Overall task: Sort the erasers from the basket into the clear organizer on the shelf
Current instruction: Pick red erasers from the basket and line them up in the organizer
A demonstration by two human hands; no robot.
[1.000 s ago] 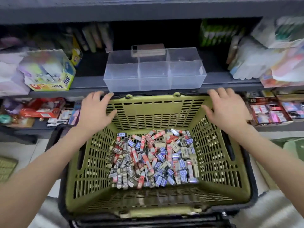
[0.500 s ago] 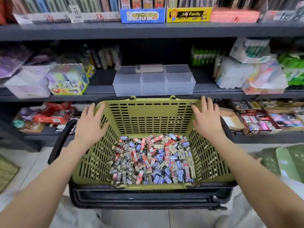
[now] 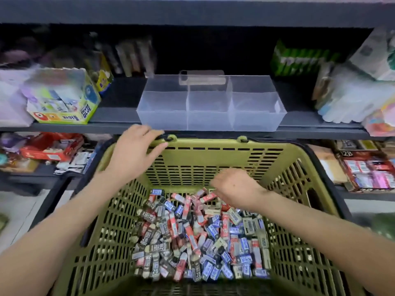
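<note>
Seen from above, an olive-green slotted plastic shopping basket [image 3: 213, 167] fills the lower half of the view. Across its floor lies a loose heap of small paper-sleeved erasers [image 3: 198, 238] in red, blue, black and cream wrappers, some marked "2B".

The person's left hand [image 3: 136, 152] rests on the basket's far left rim, with the fingers stretched out and slightly spread across the edge. It holds nothing.

The right hand [image 3: 235, 186] is down inside the basket, at the far end of the heap. Its fingers [image 3: 214, 182] are bent down towards a red-and-white eraser. The hand is blurred, so I cannot tell whether it pinches an eraser or only touches the heap.

Just beyond the basket's far rim, a clear rectangular plastic organizer [image 3: 210, 107] stands at the front edge of a dark grey shelf [image 3: 115, 116]. It is divided into three compartments side by side. A smaller clear plastic box [image 3: 202, 77] sits at the organizer's back edge.

To the left on the same shelf stands a yellow-green cardboard box [image 3: 64, 99] printed "POWER GLUE". Green packets [image 3: 299, 60] stand at the back right. On a lower shelf to the right is a tray of boxed goods [image 3: 367, 169] marked "2B".
</note>
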